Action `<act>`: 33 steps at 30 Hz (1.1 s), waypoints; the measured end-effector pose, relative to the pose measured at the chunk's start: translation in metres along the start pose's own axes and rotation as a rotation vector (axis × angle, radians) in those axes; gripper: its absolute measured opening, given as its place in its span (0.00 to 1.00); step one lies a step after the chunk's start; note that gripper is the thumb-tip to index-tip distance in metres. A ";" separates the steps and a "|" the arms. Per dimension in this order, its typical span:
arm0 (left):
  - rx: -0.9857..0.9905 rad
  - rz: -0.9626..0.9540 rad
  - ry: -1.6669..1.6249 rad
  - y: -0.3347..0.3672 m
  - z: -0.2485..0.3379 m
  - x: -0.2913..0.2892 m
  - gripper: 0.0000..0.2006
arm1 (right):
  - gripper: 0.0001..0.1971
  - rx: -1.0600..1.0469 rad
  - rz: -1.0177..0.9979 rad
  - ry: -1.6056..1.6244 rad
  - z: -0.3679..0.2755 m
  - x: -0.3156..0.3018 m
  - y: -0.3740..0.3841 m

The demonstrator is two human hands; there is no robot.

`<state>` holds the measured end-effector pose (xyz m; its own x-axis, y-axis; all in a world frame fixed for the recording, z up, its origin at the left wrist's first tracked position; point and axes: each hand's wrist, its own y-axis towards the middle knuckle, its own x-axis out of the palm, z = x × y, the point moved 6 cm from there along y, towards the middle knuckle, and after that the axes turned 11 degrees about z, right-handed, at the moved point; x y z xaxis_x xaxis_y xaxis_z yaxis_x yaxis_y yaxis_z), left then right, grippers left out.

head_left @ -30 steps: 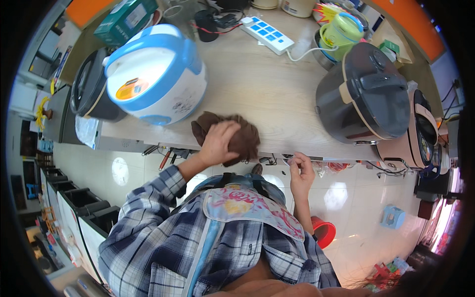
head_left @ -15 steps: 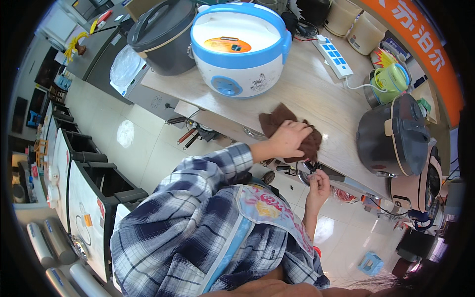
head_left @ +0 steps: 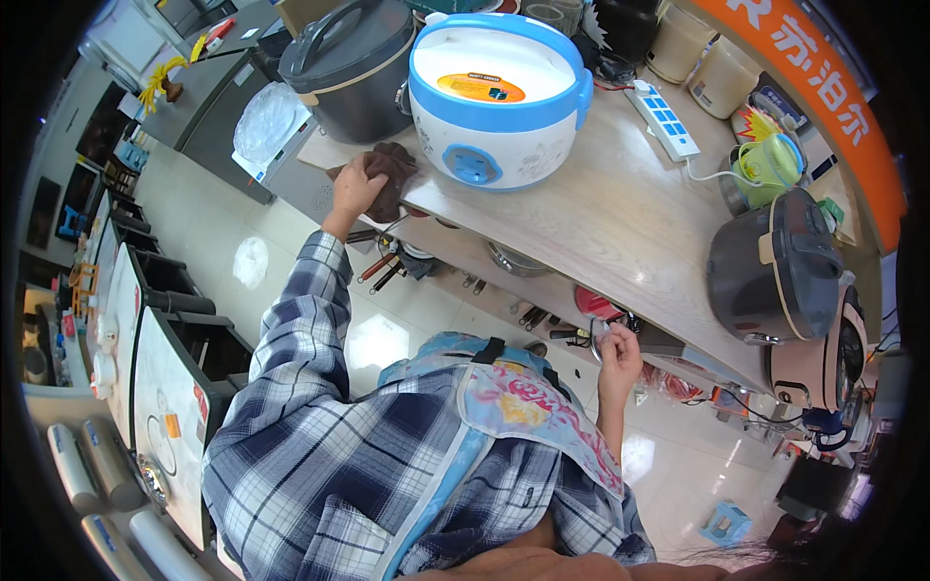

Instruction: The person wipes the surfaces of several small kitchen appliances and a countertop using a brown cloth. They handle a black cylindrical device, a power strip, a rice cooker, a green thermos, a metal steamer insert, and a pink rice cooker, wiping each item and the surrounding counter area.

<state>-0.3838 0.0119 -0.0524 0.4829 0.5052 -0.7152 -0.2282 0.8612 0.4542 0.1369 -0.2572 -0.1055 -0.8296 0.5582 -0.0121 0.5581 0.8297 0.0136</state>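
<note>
My left hand [head_left: 355, 197] is closed around a crumpled brown cloth [head_left: 395, 178], pressed on the left front corner of the wooden counter [head_left: 610, 218]. Just beyond the cloth stand a dark grey rice cooker [head_left: 358, 97] and a white rice cooker with a blue rim and handle [head_left: 494, 145]. My right hand [head_left: 618, 351] hangs in front of the counter's front edge, its fingers bent together. Something shiny shows by the fingertips; whether they grip it I cannot make out.
A white power strip [head_left: 665, 121] lies at the back. To the right are a light green pot [head_left: 772, 160], another dark cooker [head_left: 770, 266] and a pink one [head_left: 819, 358]. Pans with handles [head_left: 383, 271] sit on the shelf below. A blue stool [head_left: 727, 523] stands on the floor.
My left hand has moved left along the counter with the brown cloth, from the middle of the front edge to the left corner. My right hand has stayed nearly in place.
</note>
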 end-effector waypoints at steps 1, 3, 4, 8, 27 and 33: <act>0.001 0.016 -0.012 -0.001 0.007 -0.002 0.19 | 0.11 0.001 -0.002 -0.011 0.002 -0.004 -0.004; 0.064 -0.030 -0.019 -0.013 0.029 0.004 0.21 | 0.11 0.014 0.022 -0.018 0.006 -0.013 -0.005; 0.098 -0.061 -0.019 -0.025 0.045 0.007 0.23 | 0.11 0.029 0.039 -0.020 0.009 -0.020 -0.010; 0.229 -0.232 -0.128 -0.091 0.123 0.046 0.26 | 0.10 0.041 0.032 0.061 0.028 -0.035 -0.005; 1.127 -0.668 -0.699 -0.359 0.571 0.219 0.40 | 0.11 0.194 0.364 -0.050 0.070 -0.243 -0.044; 1.181 -0.696 -0.612 -0.382 0.597 0.232 0.41 | 0.12 0.200 0.361 -0.056 0.076 -0.260 -0.037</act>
<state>0.3197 -0.2335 -0.0746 0.5423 -0.3327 -0.7715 0.8402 0.2219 0.4949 0.3330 -0.4329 -0.1790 -0.5807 0.8084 -0.0967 0.8101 0.5619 -0.1672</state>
